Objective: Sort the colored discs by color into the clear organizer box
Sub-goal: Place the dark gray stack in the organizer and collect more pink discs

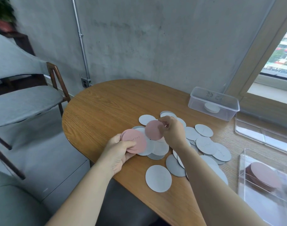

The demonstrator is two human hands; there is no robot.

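Note:
My left hand [119, 153] grips a small stack of pink discs [135, 141] just above the table's near-left edge. My right hand [173, 130] pinches a single pink disc [153, 130] by its rim, tilted up over the pile. Several pale grey discs [206, 145] lie scattered and overlapping on the wooden table [106, 108]. One grey disc [158, 178] lies apart near the front edge. A clear organizer box [247, 185] at the right holds a stack of brown-pink discs [263, 176].
A clear plastic tub [196, 99] at the back right holds a small stack of white discs [212, 107]. Another clear tray [261, 136] sits at the right edge. A grey chair [25, 101] stands to the left of the table.

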